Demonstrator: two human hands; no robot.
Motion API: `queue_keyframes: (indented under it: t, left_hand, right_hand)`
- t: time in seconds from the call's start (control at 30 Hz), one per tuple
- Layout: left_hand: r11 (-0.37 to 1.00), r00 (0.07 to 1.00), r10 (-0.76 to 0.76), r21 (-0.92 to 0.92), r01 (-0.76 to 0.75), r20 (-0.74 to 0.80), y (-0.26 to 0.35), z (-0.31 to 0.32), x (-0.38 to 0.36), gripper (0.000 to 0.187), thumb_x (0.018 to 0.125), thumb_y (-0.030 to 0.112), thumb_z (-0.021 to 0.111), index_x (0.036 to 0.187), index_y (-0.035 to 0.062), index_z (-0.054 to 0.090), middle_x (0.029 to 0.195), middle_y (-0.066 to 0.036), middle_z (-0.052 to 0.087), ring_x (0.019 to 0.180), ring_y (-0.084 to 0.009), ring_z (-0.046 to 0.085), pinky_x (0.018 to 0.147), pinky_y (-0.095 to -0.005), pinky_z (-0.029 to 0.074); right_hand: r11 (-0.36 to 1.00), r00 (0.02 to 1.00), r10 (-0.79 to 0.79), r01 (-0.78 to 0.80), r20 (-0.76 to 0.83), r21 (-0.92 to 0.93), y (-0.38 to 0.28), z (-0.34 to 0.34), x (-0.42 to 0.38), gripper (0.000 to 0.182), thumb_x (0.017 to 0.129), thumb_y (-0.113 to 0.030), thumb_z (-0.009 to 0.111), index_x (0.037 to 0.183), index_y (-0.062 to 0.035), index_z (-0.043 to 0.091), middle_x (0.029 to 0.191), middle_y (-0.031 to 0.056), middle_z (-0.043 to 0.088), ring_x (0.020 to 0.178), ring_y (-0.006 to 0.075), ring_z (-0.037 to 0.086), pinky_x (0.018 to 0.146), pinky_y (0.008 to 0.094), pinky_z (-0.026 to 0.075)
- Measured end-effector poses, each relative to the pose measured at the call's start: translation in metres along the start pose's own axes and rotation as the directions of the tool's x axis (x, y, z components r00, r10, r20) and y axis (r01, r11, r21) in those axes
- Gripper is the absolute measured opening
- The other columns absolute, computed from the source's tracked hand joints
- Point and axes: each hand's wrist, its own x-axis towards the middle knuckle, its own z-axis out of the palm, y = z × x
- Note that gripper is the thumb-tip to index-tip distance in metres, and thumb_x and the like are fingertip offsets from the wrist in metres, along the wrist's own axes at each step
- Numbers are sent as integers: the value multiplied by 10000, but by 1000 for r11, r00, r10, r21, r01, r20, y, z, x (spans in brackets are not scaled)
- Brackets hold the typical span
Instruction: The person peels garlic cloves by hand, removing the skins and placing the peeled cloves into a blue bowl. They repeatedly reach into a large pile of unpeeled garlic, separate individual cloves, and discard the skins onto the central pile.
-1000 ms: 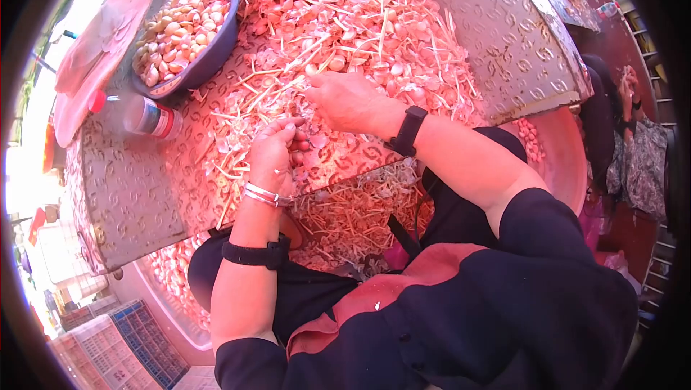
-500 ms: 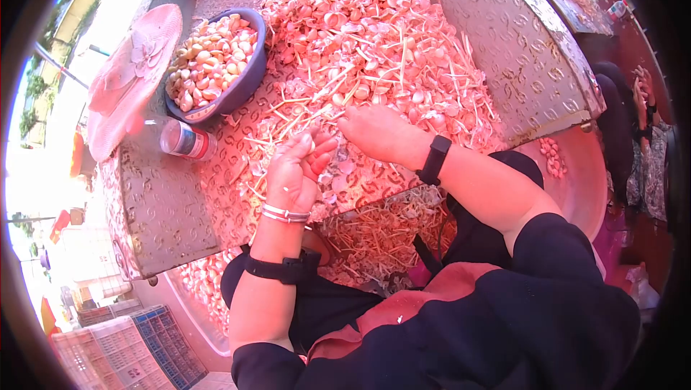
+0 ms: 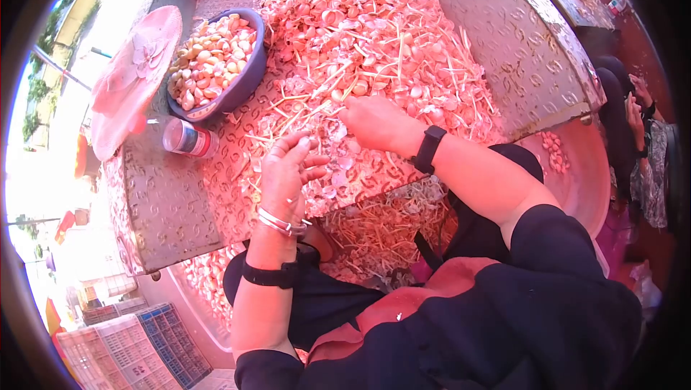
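Observation:
My left hand (image 3: 284,170) is over the near part of the metal worktable, its thumb and forefinger pinching a pale garlic clove (image 3: 304,142). The other fingers are loosely bent and apart. Just right of it, my right hand (image 3: 378,125) is closed, back upward, at the lower edge of a large heap of garlic cloves, skins and dry stalks (image 3: 374,44); what its fingers hold, if anything, is hidden. Up and to the left, a blue bowl (image 3: 252,77) is full of peeled-looking garlic cloves (image 3: 209,62).
A clear jar with a label (image 3: 189,139) lies near the bowl, beside a pink sun hat (image 3: 137,77) at the table's left edge. Stalks and skins (image 3: 389,228) lie below the table. Plastic crates (image 3: 133,347) stand lower left. Another person's hands (image 3: 637,113) show at right.
My left hand has turned, with its fingers now pointing more to the right and the clove showing at its fingertips. My right hand has shifted slightly upward, still closed.

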Motion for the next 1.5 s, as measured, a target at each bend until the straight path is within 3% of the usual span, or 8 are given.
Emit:
queue_keyframes:
  t: [0.5, 0.67, 0.87, 0.9, 1.0, 1.23, 1.3, 1.5]
  left_hand:
    - [842, 852, 523, -147, -519, -11, -14, 28, -26, 119, 856, -25, 540, 972, 4, 542, 944, -71, 553, 709, -109, 578, 620, -226, 502]
    - [319, 401, 845, 268, -909, 353, 19, 13, -108, 205, 780, -97, 566, 958, 5, 567, 879, -112, 517, 684, -226, 589, 577, -257, 493]
    - [783, 222, 535, -379, -494, 815, 11, 7, -122, 182, 760, -9, 638, 919, -34, 552, 856, -122, 502, 692, -258, 599, 578, -296, 510]
    - [243, -108, 827, -524, -816, 551, 24, 17, -116, 176, 820, 39, 558, 966, -51, 521, 744, -162, 565, 649, -282, 607, 544, -337, 528]
    - [334, 255, 936, -383, -861, 242, 19, 37, -146, 126, 801, 82, 579, 824, -18, 505, 683, -130, 510, 591, -249, 573, 500, -341, 525]
    - [-264, -232, 964, -366, -892, -130, 3, 59, -110, 91, 744, 26, 564, 720, 0, 481, 686, -124, 495, 559, -257, 571, 491, -340, 529]
    - [45, 8, 996, -411, -911, 91, 13, 36, -133, 92, 738, 28, 572, 720, 1, 486, 692, -127, 496, 555, -253, 566, 473, -334, 517]
    - [497, 272, 845, -485, -719, 461, 12, 13, -109, 258, 771, 32, 641, 907, -57, 440, 847, -174, 438, 619, -249, 541, 577, -358, 516]
  right_hand:
    - [88, 987, 46, 146, -151, 985, -40, -57, -19, 186, 741, 47, 658, 898, -34, 601, 869, 44, 626, 802, 129, 601, 728, 256, 498]
    - [312, 835, -239, 550, -496, 775, -89, -130, -67, 118, 745, 17, 669, 855, 24, 625, 889, 169, 625, 778, 248, 640, 641, 306, 537]
    - [212, 651, -137, 756, -747, 620, -129, -146, -103, 86, 695, 89, 641, 654, 30, 594, 678, 120, 611, 550, 157, 588, 438, 217, 457]
    - [215, 661, -141, 747, -737, 629, -136, -141, -102, 86, 695, 89, 641, 654, 30, 594, 678, 120, 611, 550, 157, 588, 438, 217, 457]
    - [287, 474, 15, 842, -880, 458, -152, -130, -101, 147, 650, 114, 598, 555, 9, 556, 556, 110, 587, 441, 132, 558, 369, 194, 426]
    - [365, 320, 120, 866, -940, 341, -152, -121, -70, 139, 703, 33, 639, 581, 52, 575, 519, 122, 551, 447, 131, 554, 396, 186, 430]
    - [331, 142, 69, 930, -987, 157, -143, -120, -61, 179, 724, 5, 649, 580, 73, 568, 520, 154, 538, 448, 153, 549, 407, 195, 434]
    - [264, 778, -366, 612, -510, 745, -105, -145, -83, 156, 772, -59, 566, 841, 74, 611, 885, 207, 603, 741, 233, 638, 597, 295, 537]
